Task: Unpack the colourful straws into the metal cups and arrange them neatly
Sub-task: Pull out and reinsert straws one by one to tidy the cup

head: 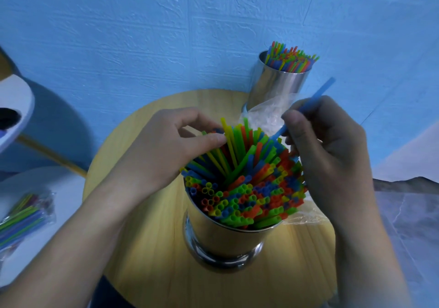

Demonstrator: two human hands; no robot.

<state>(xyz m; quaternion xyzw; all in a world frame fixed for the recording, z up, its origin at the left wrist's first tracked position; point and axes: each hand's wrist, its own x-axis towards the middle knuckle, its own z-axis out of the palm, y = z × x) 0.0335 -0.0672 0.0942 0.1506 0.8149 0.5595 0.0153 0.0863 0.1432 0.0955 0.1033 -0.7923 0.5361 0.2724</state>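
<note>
A metal cup (223, 238) stands in the middle of the round wooden table (147, 248), packed with colourful straws (247, 189); several at its far side lean askew. My left hand (164, 146) reaches over the cup's far left rim, thumb and fingers pinching leaning yellow and green straws. My right hand (330, 146) hovers at the cup's right side and pinches a single blue straw (316, 98), whose lower end points into the bundle. A second metal cup (278, 86), full of upright straws, stands at the table's far edge by the wall.
Crumpled clear plastic wrapping (266, 113) lies between the two cups, and more shows at the near cup's right. A sealed pack of straws (21, 217) lies on a white surface at the left. The blue wall stands close behind the table.
</note>
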